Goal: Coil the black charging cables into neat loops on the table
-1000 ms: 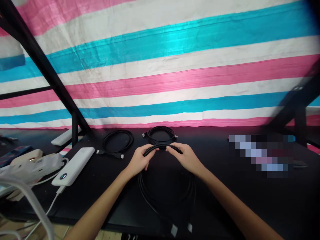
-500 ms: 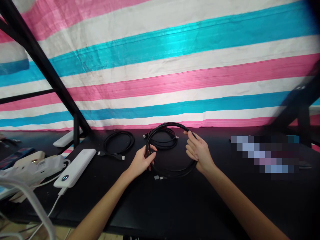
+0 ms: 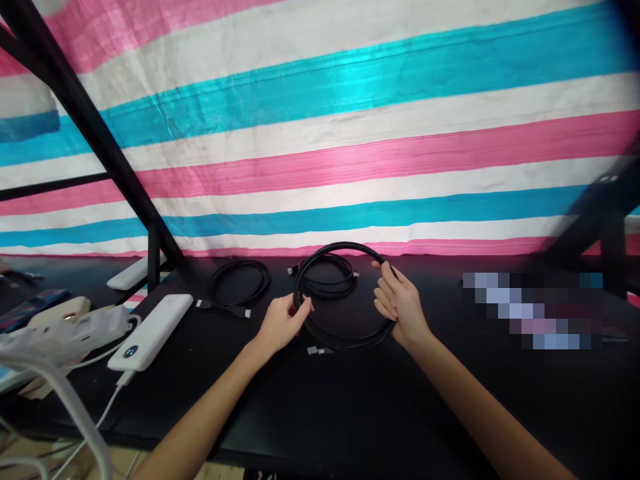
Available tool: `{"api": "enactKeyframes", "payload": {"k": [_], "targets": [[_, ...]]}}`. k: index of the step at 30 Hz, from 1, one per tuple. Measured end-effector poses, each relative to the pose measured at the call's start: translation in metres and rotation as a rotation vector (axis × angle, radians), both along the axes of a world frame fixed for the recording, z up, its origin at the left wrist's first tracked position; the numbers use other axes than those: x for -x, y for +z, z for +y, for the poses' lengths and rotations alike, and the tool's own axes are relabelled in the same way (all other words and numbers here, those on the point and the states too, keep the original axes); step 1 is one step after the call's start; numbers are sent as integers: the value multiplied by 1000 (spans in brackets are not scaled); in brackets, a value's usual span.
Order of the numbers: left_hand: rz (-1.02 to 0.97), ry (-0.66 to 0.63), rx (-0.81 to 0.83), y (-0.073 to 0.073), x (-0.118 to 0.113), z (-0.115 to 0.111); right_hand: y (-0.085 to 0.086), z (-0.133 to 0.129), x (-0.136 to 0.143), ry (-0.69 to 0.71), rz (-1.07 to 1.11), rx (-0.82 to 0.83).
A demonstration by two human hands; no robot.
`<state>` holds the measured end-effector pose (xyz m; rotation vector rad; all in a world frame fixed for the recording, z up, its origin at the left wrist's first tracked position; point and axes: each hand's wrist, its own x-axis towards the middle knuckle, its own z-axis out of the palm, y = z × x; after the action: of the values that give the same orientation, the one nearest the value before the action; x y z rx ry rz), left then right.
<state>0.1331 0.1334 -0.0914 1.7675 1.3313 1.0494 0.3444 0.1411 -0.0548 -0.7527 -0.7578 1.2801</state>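
Between my hands, a black cable (image 3: 346, 245) is looped into a wide coil, tilted up above the dark table. My left hand (image 3: 284, 324) pinches the coil's left side between thumb and fingers. On the right side, my right hand (image 3: 400, 301) has its fingers wrapped round the strands. Two metal-ended plugs (image 3: 318, 350) show at the bottom of the loop. Behind the held coil lies a second coiled black cable (image 3: 334, 292), partly covered by it. Left of my left hand rests a third black cable (image 3: 239, 267), coiled, with both plugs towards me.
A white power bank (image 3: 151, 333) with a white cord lies at the left, beside a white power strip (image 3: 65, 337). Black frame bars (image 3: 95, 127) rise at the left. A striped sheet (image 3: 350, 140) hangs behind the black table (image 3: 380, 413). A pixelated patch covers something at right.
The left hand's fingers have closed in on the coil and its thumb has risen slightly. The plugs at the bottom have shifted a little upward. Both hands keep hold of the coil.
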Motion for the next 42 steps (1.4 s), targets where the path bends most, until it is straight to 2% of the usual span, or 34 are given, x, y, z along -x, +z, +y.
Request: {"api": "enactKeyframes", "payload": {"k": [9, 14, 22, 29, 31, 36, 40, 42], "targets": [[-233, -114, 219, 0, -11, -1, -1, 0, -1, -46, -112, -3], [-275, -129, 280, 2, -12, -2, -3, 3, -3, -45, -108, 11], [-366, -314, 487, 14, -9, -8, -3, 4, -5, -81, -114, 3], [-433, -418, 699, 23, -4, -12, -2, 3, -7, 3, -41, -24], [-425, -406, 734, 20, -4, -10, -1, 3, -8, 19, -30, -32], [-375, -324, 686, 10, -3, -5, 1, 1, -9, -19, -55, -72], [-383, -319, 720, 10, -3, -4, 1, 1, -9, -50, -63, -97], [-372, -292, 685, 11, -4, -4, 3, 1, -9, -50, -64, -118]]}}
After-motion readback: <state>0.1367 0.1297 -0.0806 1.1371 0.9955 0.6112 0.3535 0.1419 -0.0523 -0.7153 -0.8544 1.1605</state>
